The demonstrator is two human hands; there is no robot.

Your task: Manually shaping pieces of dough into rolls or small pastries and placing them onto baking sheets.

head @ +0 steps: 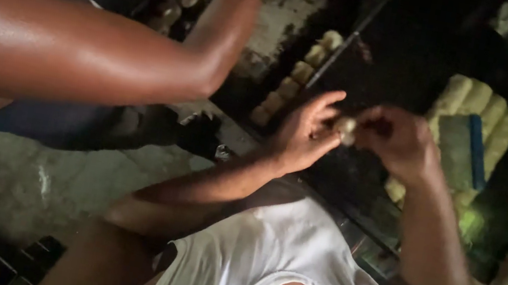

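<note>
Both hands, left hand (pixel 302 132) and right hand (pixel 399 140), pinch one dough piece (pixel 346 129) above the dark tray (pixel 374 80); a short row of dough balls (pixel 296 77) lies left of it, most of the tray bare.

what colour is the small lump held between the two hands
Pale cream dough lump, pinched between left hand and right hand; head view.

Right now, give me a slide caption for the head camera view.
Left hand and right hand pinch a pale dough piece above a dark tray; a co-worker's arm reaches alongside.

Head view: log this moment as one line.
left hand: pinching dough piece | right hand: pinching same piece | below: dark tray with dough row
</note>
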